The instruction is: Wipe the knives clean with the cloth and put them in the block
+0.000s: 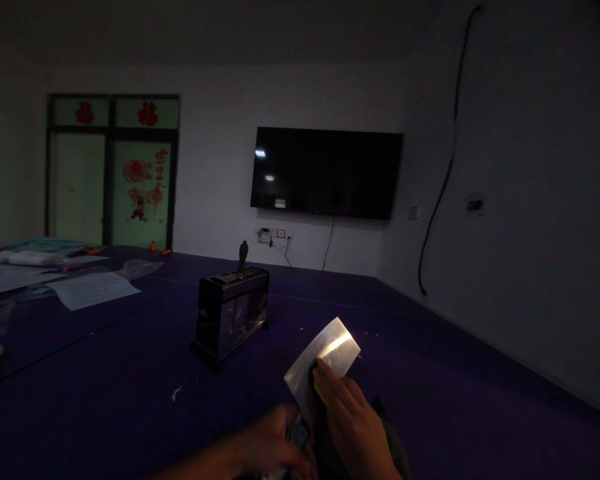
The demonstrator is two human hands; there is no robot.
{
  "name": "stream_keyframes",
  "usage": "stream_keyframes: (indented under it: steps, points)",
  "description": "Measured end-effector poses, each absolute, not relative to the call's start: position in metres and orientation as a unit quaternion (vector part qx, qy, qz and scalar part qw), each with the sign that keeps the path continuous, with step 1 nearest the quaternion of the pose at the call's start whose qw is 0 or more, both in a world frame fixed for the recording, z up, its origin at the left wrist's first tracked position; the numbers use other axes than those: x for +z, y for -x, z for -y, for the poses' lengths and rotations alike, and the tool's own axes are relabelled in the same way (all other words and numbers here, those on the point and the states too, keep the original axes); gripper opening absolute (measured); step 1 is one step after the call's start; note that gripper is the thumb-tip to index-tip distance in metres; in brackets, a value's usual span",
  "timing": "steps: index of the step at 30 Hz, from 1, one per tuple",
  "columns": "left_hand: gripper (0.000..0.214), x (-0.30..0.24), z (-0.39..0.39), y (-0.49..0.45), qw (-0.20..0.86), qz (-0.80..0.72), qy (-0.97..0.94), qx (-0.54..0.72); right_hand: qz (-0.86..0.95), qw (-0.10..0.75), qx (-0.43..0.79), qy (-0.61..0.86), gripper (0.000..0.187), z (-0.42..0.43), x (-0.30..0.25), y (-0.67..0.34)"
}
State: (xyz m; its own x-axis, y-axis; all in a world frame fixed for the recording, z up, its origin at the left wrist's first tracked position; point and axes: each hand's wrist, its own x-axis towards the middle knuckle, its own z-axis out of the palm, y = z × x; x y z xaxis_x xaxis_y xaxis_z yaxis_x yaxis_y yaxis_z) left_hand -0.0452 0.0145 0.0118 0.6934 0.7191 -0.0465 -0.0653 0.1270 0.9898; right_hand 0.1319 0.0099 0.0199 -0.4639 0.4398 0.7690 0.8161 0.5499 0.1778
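A broad, shiny cleaver blade (pixel 337 343) slants up and to the right at the lower middle of the head view. My left hand (pixel 275 443) is closed around its lower end, where the handle is hidden; a crumpled greyish thing (pixel 297 432) shows by the fingers. Against the face of the blade, my right hand (pixel 357 427) presses a small yellow and black piece (pixel 320 392), mostly covered by the fingers. Beyond the hands stands a dark knife block (pixel 235 313) with clear sides, one black knife handle (pixel 243 257) upright in its top.
The purple tabletop (pixel 130 373) bears paper sheets (pixel 95 289), plastic wrapping and small orange objects (pixel 166 252) at the left, plus a white scrap (pixel 177 393). A television (pixel 327 173) hangs on the far wall. A black cable (pixel 445 177) dangles at the right.
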Motion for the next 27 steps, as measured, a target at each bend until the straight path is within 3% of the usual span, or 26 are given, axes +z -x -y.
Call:
stream_keyframes:
  steps: [8, 21, 27]
  points:
    - [0.041, 0.0199, -0.0110, 0.0446, 0.707, -0.234, -0.602, 0.287, 0.803, 0.359, -0.295, 0.373, 0.050, -0.0087, 0.0237, -0.1303]
    - [0.039, 0.0194, -0.0160, 0.0438, 0.656, -0.315, -0.642, 0.242, 0.808, 0.340, -0.291, 0.384, 0.049, -0.0097, 0.0210, -0.1301]
    - [0.049, 0.0210, -0.0160, 0.0416, 0.625, -0.369, -0.658, 0.202, 0.818, 0.340, -0.266, 0.380, 0.055, -0.0097, 0.0198, -0.1308]
